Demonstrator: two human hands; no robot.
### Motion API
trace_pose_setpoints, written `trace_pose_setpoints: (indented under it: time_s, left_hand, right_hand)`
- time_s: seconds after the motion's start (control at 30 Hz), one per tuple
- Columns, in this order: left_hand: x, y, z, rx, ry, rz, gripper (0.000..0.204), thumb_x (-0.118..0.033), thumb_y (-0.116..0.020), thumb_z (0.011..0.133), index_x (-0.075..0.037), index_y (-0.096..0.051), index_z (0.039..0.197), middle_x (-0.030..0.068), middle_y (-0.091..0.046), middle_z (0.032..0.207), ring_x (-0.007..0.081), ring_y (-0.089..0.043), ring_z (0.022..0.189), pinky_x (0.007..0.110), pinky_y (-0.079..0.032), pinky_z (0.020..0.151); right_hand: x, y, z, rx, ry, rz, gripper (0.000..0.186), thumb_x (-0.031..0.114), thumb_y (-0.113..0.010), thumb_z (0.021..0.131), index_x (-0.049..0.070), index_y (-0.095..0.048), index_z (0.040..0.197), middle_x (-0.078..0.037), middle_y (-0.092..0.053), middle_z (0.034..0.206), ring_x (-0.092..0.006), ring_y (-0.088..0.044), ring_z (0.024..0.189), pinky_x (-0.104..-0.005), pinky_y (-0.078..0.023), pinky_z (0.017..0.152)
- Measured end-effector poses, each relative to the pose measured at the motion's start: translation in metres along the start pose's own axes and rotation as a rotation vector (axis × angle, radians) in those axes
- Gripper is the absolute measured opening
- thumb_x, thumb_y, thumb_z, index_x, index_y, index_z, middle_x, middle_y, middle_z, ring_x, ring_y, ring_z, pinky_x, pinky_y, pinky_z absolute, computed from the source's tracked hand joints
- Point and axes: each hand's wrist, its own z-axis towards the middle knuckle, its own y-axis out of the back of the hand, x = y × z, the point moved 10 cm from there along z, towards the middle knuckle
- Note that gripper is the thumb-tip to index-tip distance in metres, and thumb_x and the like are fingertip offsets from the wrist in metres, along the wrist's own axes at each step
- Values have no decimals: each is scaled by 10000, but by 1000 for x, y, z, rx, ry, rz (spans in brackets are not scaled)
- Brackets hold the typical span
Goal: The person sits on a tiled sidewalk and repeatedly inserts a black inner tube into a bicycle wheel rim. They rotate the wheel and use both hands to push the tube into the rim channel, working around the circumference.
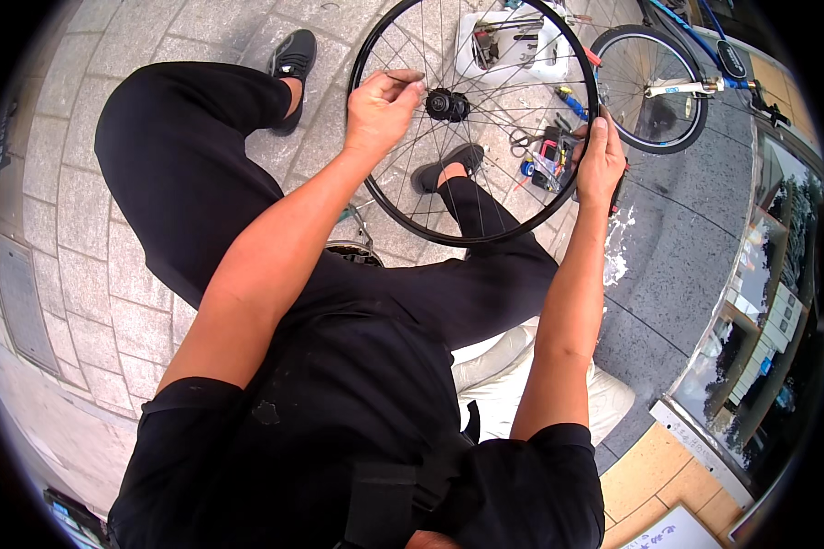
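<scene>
A bicycle wheel with a black rim point(460, 241), thin spokes and no tyre is held up in front of me above the paving. My right hand point(601, 160) grips the rim at its right side, thumb on the near face and fingers around it. At the left part of the wheel, my left hand point(383, 112) has thumb and fingers pinched together beside the black hub point(447, 105). What sits in that pinch is too small to make out; spokes pass close to the fingertips.
Beyond the wheel lies a white tray point(471, 69) of tools. Scissors point(522, 142), a blue-and-yellow tool point(572, 102) and other small tools are on the ground near my right foot point(449, 167). A blue bicycle point(673, 18) is at the far right, beside glass shopfront panes point(769, 302).
</scene>
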Motion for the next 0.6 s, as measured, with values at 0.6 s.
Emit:
trace_pose_setpoints:
  time_s: [0.6]
  left_hand:
    - [25, -4, 0, -36, 223, -80, 224, -28, -730, 961, 35, -717, 1176, 108, -752, 1037, 157, -752, 923, 290, -619, 777]
  right_hand:
    - [6, -4, 0, 1, 9, 11, 433, 269, -581, 1100, -14, -612, 1426, -27, -650, 834, -41, -509, 568, -214, -402, 494]
